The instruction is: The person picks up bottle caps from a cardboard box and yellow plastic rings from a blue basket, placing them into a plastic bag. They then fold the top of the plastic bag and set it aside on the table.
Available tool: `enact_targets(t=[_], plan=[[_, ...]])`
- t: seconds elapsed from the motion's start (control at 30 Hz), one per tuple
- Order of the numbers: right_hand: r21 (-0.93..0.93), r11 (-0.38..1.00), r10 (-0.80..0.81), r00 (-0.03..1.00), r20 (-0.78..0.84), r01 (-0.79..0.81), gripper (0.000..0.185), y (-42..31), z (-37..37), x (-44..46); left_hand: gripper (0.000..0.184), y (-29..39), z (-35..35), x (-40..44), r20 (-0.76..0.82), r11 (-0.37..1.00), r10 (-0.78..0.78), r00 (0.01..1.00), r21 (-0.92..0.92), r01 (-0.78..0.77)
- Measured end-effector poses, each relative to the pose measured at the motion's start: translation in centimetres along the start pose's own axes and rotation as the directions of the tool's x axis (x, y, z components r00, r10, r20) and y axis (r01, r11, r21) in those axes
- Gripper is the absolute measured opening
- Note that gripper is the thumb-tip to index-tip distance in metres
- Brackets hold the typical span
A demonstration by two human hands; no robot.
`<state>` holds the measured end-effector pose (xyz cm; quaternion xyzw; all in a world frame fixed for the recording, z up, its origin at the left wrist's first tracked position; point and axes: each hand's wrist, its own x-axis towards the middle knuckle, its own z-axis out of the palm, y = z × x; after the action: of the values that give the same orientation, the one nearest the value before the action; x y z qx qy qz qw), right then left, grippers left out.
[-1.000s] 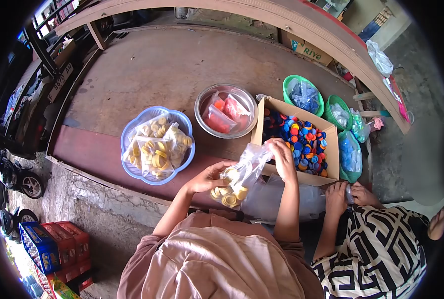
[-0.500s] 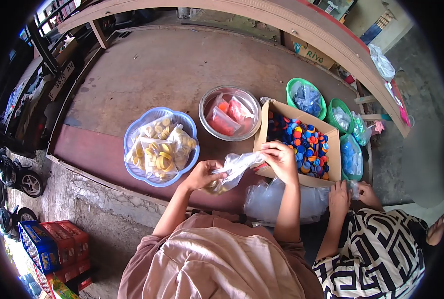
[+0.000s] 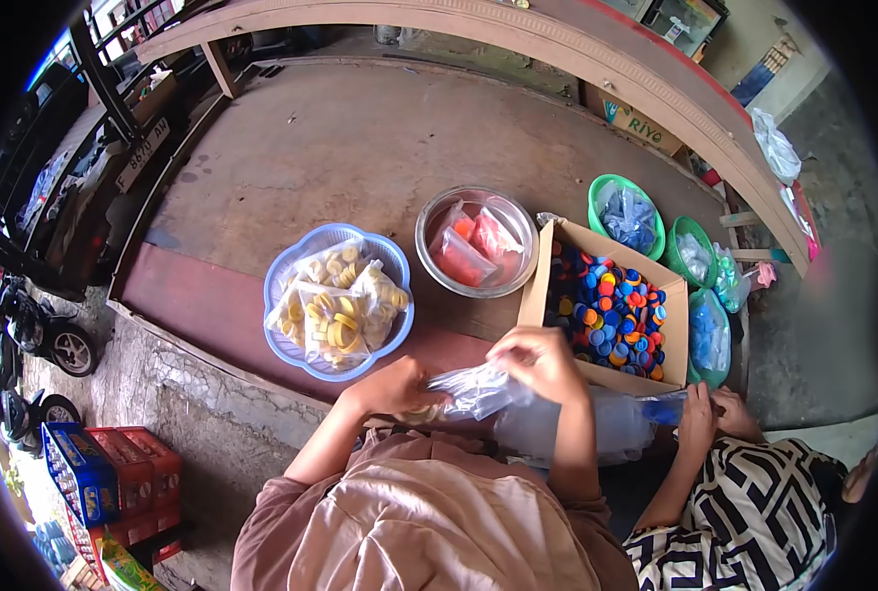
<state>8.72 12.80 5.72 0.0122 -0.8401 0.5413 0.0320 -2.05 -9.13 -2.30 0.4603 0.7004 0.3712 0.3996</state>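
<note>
My left hand (image 3: 395, 386) is closed round a clear plastic bag (image 3: 478, 390), gathered at its middle. Yellow caps in the bag's lower part show only in part beneath that hand. My right hand (image 3: 539, 362) is bent over the bag's open end, thumb and fingers pinched at the plastic. Beyond my left hand sits a blue scalloped basket (image 3: 405, 330) with bagged yellow caps (image 3: 336, 313). Past my hands is a metal bowl (image 3: 427, 212) holding bags of red items (image 3: 464, 258). A cardboard box (image 3: 535, 286) of colored caps (image 3: 611, 310) lies just beyond my right hand.
A co-worker's hands (image 3: 700, 419) hold something blue in plastic at the right. Clear plastic bags (image 3: 577, 426) lie between us. Green baskets (image 3: 656, 229) with bagged blue and clear items stand beyond the box. Drink crates (image 3: 114, 478) are on the floor at left.
The bag of yellow caps has been lowered toward me and its neck gathered and twisted. Both hands have moved down. The co-worker's hands now have something blue at them.
</note>
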Motion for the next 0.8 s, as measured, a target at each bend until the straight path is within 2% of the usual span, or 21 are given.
enact_targets(t=[0.03, 0.07, 0.1, 0.17, 0.2, 0.23, 0.3, 0.33, 0.37, 0.43, 0.47, 0.5, 0.53, 0.63, 0.67, 0.8], plan=[[0.025, 1.0, -0.003, 0.994, -0.109, 0.006, 0.005, 0.9, -0.8, -0.2, 0.03, 0.8, -0.4, 0.0, 0.051, 0.999, -0.053, 0.997, 0.008, 0.053], [0.16, 0.987, 0.008, 0.978, -0.21, 0.026, 0.007, 1.9, -1.5, -0.6, 0.033, 1.9, -1.1, -0.4, 0.078, 0.991, -0.124, 0.989, -0.044, 0.127], [0.288, 0.956, 0.031, 0.951, -0.307, 0.062, 0.009, 2.6, -2.0, -0.7, 0.034, 1.6, -1.0, -0.4, 0.05, 0.995, -0.06, 0.997, -0.074, 0.064], [0.332, 0.898, -0.068, 0.837, -0.543, 0.289, 0.015, 3.9, -2.7, -0.6, 0.035, 0.0, -0.7, -0.7, -0.01, 0.99, 0.061, 0.998, -0.128, -0.062], [0.358, 0.912, 0.071, 0.783, -0.618, 0.2, 0.024, 3.5, -3.1, -0.7, 0.036, 0.3, -0.9, -0.7, 0.016, 0.998, 0.039, 0.999, -0.057, -0.038], [0.394, 0.914, 0.151, 0.821, -0.551, 0.096, 0.034, 2.3, -2.8, -0.4, 0.035, 0.8, -1.0, -0.7, 0.004, 0.998, 0.036, 0.999, -0.059, -0.036], [0.408, 0.907, 0.21, 0.954, -0.215, -0.108, 0.042, 3.8, -1.5, -0.8, 0.037, 2.1, -1.7, -1.0, -0.022, 0.998, 0.033, 0.999, -0.055, -0.034], [0.487, 0.76, 0.477, 0.879, 0.031, -0.43, 0.037, 3.8, -0.8, -1.6, 0.034, 0.5, -1.1, -0.7, 0.017, 0.994, -0.037, 0.999, 0.1, 0.035], [0.432, 0.76, 0.376, 0.871, 0.317, -0.486, 0.032, 3.9, -0.9, -1.8, 0.032, 0.0, -0.3, -0.6, -0.021, 0.999, 0.045, 0.999, 0.023, -0.044], [0.515, 0.762, 0.306, 0.919, 0.249, -0.393, 0.023, 4.7, -0.6, -2.3, 0.027, -0.1, 0.8, -0.5, -0.125, 0.971, 0.193, 0.973, -0.121, -0.208], [0.503, 0.789, 0.315, 0.935, 0.163, -0.353, 0.02, 5.0, -0.9, -2.5, 0.022, -0.4, 0.8, -0.6, -0.037, 0.994, 0.11, 0.993, -0.007, -0.11], [0.488, 0.814, 0.318, 0.945, 0.076, -0.314, 0.017, 5.0, -1.3, -2.5, 0.021, -0.7, 1.2, -0.7, -0.07, 0.991, 0.13, 0.989, -0.024, -0.132], [0.524, 0.8, 0.312, 0.949, 0.056, -0.294, 0.015, 5.2, -1.5, -2.5, 0.021, -1.1, 1.7, -0.7, -0.103, 0.987, 0.151, 0.983, -0.036, -0.156], [0.436, 0.869, 0.303, 0.948, -0.097, -0.233, 0.023, 4.7, -1.6, -2.7, 0.02, -1.9, 2.4, -0.6, -0.153, 0.986, 0.161, 0.975, -0.014, -0.165], [0.381, 0.909, 0.253, 0.949, -0.187, -0.167, 0.029, 4.5, -1.9, -2.6, 0.019, -2.0, 2.5, -0.6, -0.175, 0.984, 0.176, 0.969, -0.004, -0.179], [0.426, 0.905, 0.199, 0.891, -0.408, -0.007, 0.034, 3.2, -3.2, -2.0, 0.024, -2.7, 2.8, 0.0, -0.136, 0.98, 0.201, 0.97, 0.028, -0.199]])
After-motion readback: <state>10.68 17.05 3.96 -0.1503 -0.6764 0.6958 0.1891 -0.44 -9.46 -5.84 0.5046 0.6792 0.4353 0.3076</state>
